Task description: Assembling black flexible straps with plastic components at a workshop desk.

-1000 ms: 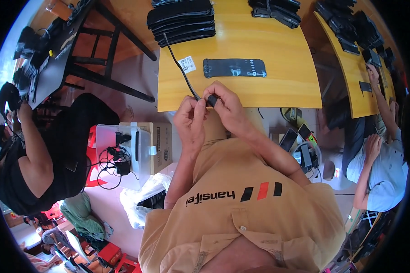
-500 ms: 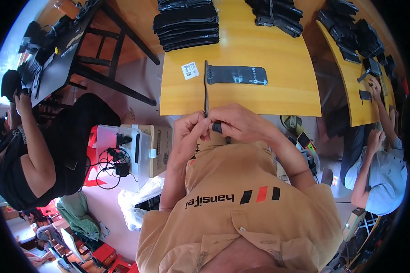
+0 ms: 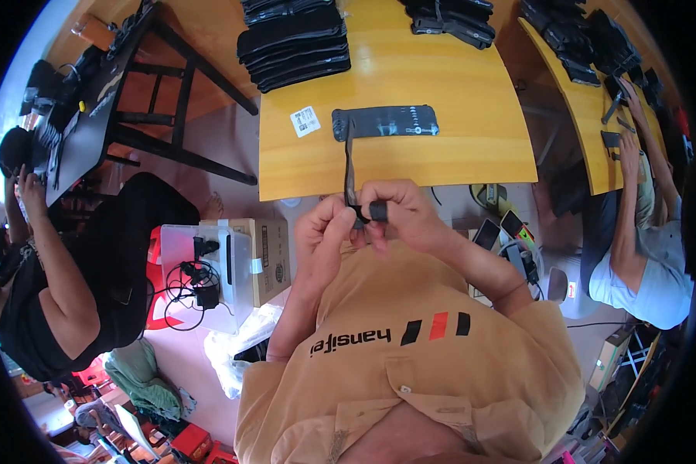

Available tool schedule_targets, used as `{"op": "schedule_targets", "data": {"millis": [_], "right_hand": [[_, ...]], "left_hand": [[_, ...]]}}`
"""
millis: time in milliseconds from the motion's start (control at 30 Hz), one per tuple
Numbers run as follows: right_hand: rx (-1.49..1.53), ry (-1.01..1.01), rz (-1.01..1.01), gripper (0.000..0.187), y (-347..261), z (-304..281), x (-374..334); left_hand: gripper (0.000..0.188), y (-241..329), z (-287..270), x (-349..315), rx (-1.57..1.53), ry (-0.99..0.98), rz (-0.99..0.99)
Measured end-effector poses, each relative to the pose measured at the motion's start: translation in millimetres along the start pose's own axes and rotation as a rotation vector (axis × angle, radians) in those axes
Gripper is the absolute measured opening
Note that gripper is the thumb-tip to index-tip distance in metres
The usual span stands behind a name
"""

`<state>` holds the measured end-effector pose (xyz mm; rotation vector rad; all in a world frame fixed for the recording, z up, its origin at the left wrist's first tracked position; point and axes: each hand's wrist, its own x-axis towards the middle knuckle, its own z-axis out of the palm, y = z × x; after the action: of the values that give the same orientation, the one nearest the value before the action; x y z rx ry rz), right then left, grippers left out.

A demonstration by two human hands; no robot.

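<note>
A narrow black strap [image 3: 349,166] runs from the tabletop down over its near edge into my two hands. My left hand [image 3: 322,228] is closed, thumb and fingers pinching the strap at the edge. Right beside it, my right hand [image 3: 408,216] is closed on the strap's end, where a dark wide band shows around its fingers. The far end of the strap lies over the left end of a flat dark rectangular piece [image 3: 387,121] with pale printing. A white label [image 3: 305,121] is on the yellow table [image 3: 456,155] to the left of that piece.
Behind are a stack of black folded pieces [image 3: 294,50] and a tied black bundle [image 3: 452,22]. Left of me, a clear plastic bin [image 3: 240,298] with cables stands by a cardboard box [image 3: 271,259]. People work at a dark table [image 3: 89,139] on the left and another yellow table [image 3: 599,166] on the right.
My hands have come slightly lower against the table edge, still on the strap, and more of the dark band shows at my right fingers. The strap's far end now overlaps the flat piece.
</note>
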<state>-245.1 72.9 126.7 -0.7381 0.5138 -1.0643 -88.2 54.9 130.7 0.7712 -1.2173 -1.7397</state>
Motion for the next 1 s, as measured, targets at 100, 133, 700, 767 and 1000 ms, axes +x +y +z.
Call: {"op": "schedule_targets", "data": {"millis": [100,133,700,767,1000], "right_hand": [[-0.391,0.098,-0.090,0.013,4,4,4],[-0.367,0.089,-0.083,0.014,6,4,5],[0.687,0.200,0.228,0.024,-2,9,4],[0.851,0.377,0.096,0.019,-12,10,-5],[0.973,0.219,-0.789,0.018,-107,-117,-111]], "left_hand": [[0.025,-5,-13,2,0.395,-0.054,0.115],[0.025,-3,-14,3,0.393,-0.063,0.113],[0.036,8,-15,11,-0.032,-0.019,-0.152],[0.037,12,-24,9,-0.089,-0.028,-0.213],[0.030,31,-136,-30,-0.599,0.335,-0.185]]}}
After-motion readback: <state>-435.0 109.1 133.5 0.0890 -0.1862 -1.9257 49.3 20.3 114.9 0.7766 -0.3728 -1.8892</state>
